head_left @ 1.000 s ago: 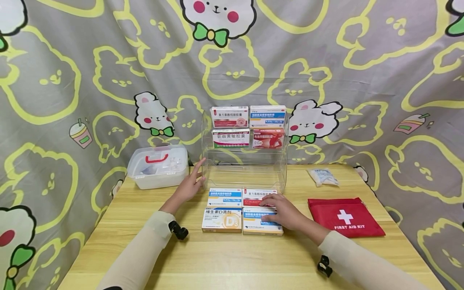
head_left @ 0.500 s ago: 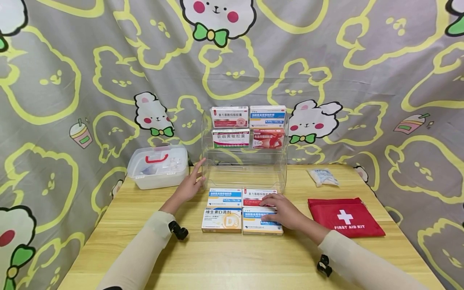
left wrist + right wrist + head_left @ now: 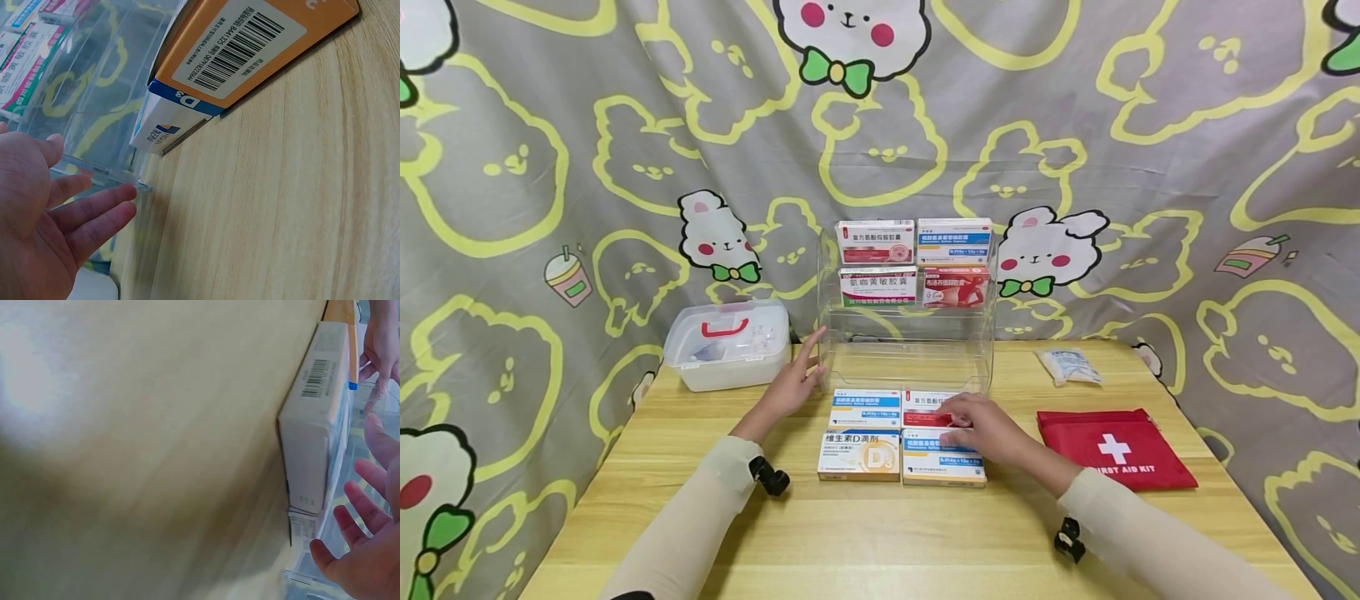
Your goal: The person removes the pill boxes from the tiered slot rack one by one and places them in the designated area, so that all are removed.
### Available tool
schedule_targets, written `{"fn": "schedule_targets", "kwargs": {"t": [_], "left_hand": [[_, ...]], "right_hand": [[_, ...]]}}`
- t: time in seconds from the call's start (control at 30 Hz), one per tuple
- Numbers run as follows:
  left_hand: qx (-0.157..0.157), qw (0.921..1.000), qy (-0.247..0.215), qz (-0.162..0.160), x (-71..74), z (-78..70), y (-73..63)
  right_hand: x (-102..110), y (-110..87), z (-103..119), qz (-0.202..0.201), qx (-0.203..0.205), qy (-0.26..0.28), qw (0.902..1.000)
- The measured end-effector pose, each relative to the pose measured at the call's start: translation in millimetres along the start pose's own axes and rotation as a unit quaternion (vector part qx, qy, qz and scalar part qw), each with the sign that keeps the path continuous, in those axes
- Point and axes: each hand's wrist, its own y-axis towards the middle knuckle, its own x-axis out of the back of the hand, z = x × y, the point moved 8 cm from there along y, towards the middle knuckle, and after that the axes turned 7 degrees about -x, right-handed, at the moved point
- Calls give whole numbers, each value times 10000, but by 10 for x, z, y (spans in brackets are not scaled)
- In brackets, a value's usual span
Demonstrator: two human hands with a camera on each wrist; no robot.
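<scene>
In the head view, my left hand (image 3: 790,387) rests at the left side of a clear acrylic rack (image 3: 910,372), fingers extended. My right hand (image 3: 988,429) hovers over the right pair of medicine boxes on the table; in the right wrist view its fingers are spread and hold nothing. Below it lie a red-and-white box (image 3: 921,408), partly covered, and a blue-and-white box (image 3: 940,468). To their left are another blue-and-white box (image 3: 865,410) and an orange-and-white vitamin D box (image 3: 857,457). The rack's upper tiers hold several medicine boxes (image 3: 877,287); its lower tiers are bare.
A clear plastic case (image 3: 730,373) with a red handle stands at the back left. To the right lie a red first aid kit pouch (image 3: 1112,450) and a small clear packet (image 3: 1070,367). A patterned curtain (image 3: 880,175) hangs behind the wooden table (image 3: 880,542).
My right hand has lifted and shifted slightly, its fingers closer together in the head view. The left hand and the boxes have stayed put.
</scene>
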Motion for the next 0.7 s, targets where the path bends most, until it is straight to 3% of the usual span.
{"fn": "schedule_targets", "kwargs": {"t": [0.17, 0.7], "left_hand": [[8, 10000, 13, 9, 0, 2, 2], [-33, 10000, 2, 12, 2, 18, 9]], "right_hand": [[92, 73, 24, -84, -178, 85, 9998], [486, 389, 336, -357, 35, -17, 9994]]}}
